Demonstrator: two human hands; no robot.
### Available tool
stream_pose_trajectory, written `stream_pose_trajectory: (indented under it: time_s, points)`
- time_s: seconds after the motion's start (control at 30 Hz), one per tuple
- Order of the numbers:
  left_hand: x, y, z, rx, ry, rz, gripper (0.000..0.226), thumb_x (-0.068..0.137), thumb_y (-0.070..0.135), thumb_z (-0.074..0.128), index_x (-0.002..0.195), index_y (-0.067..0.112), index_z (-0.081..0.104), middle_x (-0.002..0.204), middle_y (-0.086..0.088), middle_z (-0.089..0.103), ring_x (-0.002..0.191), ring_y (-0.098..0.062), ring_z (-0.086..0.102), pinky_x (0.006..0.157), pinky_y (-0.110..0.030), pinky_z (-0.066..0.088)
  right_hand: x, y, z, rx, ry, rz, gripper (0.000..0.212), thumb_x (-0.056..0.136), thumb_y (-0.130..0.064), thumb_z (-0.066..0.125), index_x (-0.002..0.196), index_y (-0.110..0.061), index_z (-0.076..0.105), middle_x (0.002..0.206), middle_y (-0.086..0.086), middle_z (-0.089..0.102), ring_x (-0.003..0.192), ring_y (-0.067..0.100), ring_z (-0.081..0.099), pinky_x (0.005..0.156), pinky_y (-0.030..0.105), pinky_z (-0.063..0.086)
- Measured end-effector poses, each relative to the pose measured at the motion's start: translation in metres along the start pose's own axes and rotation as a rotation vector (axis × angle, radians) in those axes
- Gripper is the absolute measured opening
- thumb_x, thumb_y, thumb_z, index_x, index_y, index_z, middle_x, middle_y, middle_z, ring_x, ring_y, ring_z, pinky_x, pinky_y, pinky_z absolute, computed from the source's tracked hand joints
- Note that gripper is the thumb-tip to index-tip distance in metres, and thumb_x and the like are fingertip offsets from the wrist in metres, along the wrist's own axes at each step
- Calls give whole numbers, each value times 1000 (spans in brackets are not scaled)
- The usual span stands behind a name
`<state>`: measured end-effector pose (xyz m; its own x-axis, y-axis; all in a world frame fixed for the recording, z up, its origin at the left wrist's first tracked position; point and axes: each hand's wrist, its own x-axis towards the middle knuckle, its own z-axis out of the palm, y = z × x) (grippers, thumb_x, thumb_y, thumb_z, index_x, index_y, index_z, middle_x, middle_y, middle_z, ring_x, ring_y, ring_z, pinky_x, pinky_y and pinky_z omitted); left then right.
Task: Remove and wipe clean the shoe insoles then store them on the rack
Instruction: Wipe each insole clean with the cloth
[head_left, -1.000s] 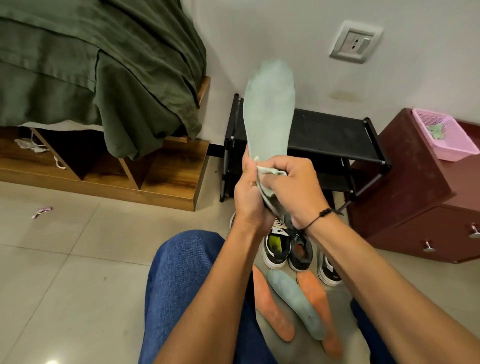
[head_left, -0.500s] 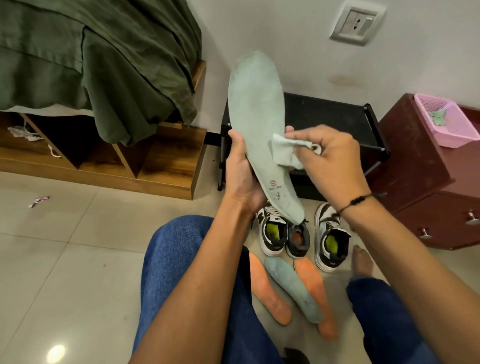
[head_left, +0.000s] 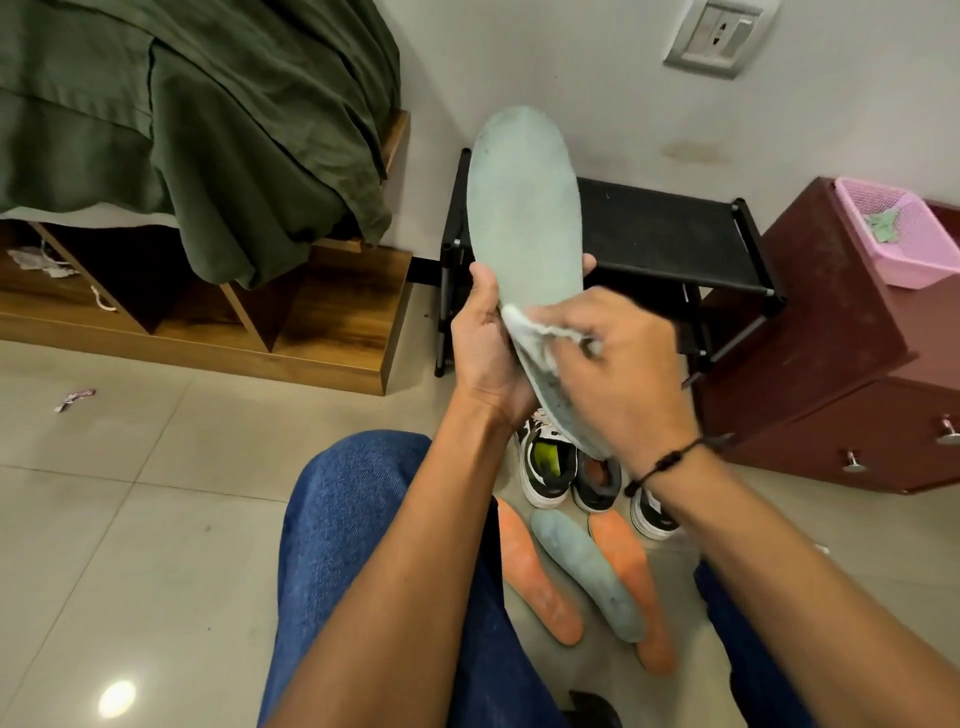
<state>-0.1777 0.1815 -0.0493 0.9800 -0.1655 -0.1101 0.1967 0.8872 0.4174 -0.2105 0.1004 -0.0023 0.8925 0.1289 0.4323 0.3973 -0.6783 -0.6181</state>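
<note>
While the left hand (head_left: 491, 345) grips a pale green insole (head_left: 524, 218) around its middle, holding it upright in front of a black shoe rack (head_left: 670, 234), the right hand (head_left: 618, 364) pinches a small white cloth (head_left: 524, 325) against the insole's lower half. On the tiled floor (head_left: 130, 493) below lie another green insole (head_left: 587, 577) between two orange insoles (head_left: 537, 577), just before several black-and-white sneakers (head_left: 550, 462). Blue jeans (head_left: 353, 519) cover the person's knee.

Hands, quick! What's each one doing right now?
Left hand: grips the pale green insole near its middle.
Right hand: holds a small white cloth against the insole.
</note>
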Motion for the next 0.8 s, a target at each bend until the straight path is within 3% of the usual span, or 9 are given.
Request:
stream_pose_trajectory:
  time_s: [0.13,0.3,0.37,0.4,0.47,0.53,0.6,0.7,0.8]
  points:
    - [2,-5,4,30,24,31,60,99,51,15,112,10,58,91,-9,70,81,-24,65,74,-35,53,35,10,-21,-214,207,-126,26,79,-8,52,94,-10,73,84,9,67,72,20,61,71,41,50]
    - [1,-9,2,50,8,1,58,99,48,19,118,7,56,108,-14,65,101,-26,60,94,-39,47,39,30,8,-561,49,-190,20,69,-4,57,78,-13,72,72,8,61,58,27,55,72,37,29]
    - [0,-9,1,91,25,-10,60,100,48,19,124,4,52,119,-20,59,106,-27,58,95,-36,47,25,25,19,-490,24,-112,20,67,-5,56,75,-13,72,70,6,61,58,28,55,71,34,28]
    - [-1,-8,0,112,31,-6,61,100,48,17,124,4,51,123,-23,55,107,-28,56,95,-35,47,18,21,23,-411,13,-64,22,68,-5,54,77,-13,73,72,7,62,60,30,57,71,35,35]
    - [0,-6,-4,137,29,23,61,100,49,14,116,7,55,118,-23,55,97,-27,57,88,-34,50,5,14,24,-259,-19,-15,22,74,-6,52,78,-13,73,74,8,63,64,30,59,68,43,48]
    - [1,-3,-7,118,8,47,63,98,52,15,113,9,58,114,-20,57,84,-26,57,75,-32,53,-5,7,22,-116,-65,18,18,83,-10,56,76,-12,72,73,7,64,68,27,60,65,45,50]
    - [0,-3,-8,85,-4,50,63,97,53,18,111,10,62,112,-18,59,80,-25,56,69,-31,53,-8,2,16,34,-106,120,16,88,-14,61,80,-11,74,77,6,66,75,20,62,71,36,52]
    - [-4,-2,-4,58,-15,25,61,94,53,27,99,12,72,106,-17,61,84,-28,56,71,-33,54,-4,1,2,220,-180,303,11,84,-9,65,84,-13,75,79,-3,67,81,9,60,70,9,45]
    - [-3,6,-5,20,-37,23,70,89,65,28,117,11,62,113,-19,57,92,-31,57,78,-41,52,-8,2,-8,210,-283,273,23,80,-3,65,79,-24,73,76,-14,65,79,9,61,68,13,46]
